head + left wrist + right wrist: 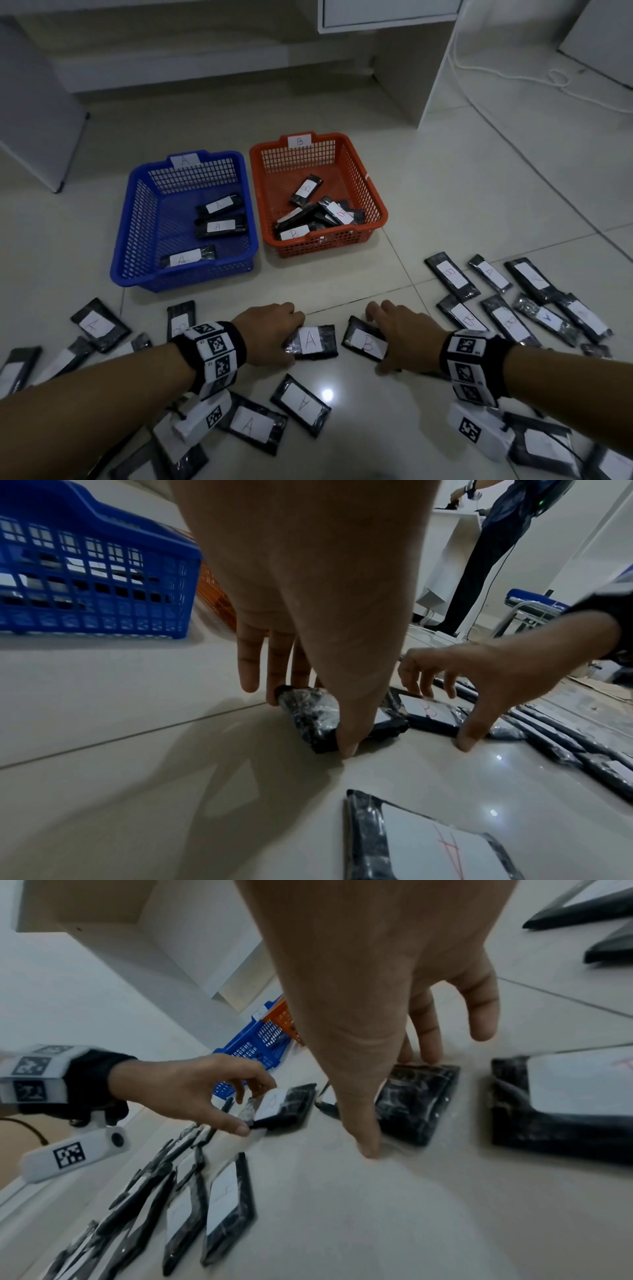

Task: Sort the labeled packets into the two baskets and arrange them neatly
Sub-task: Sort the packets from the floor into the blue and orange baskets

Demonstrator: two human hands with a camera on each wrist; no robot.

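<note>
On the tiled floor, my left hand [292,338] pinches a black packet labelled A [313,342] between fingers at its far edge and thumb at its near edge; the left wrist view shows this packet [315,718] too. Just to its right, my right hand [378,339] grips a packet labelled B [363,342] the same way, which the right wrist view also shows on that packet [414,1104]. Beyond the hands stand the blue basket [123,240] marked A, holding three A packets, and the orange basket [375,195] marked B, holding several B packets in a loose pile.
Several loose packets lie scattered at left [99,323], at right [503,318] and near my forearms [301,404]. White furniture [404,85] and a white cable [479,65] stand behind the baskets. Another person's legs [479,561] show in the left wrist view.
</note>
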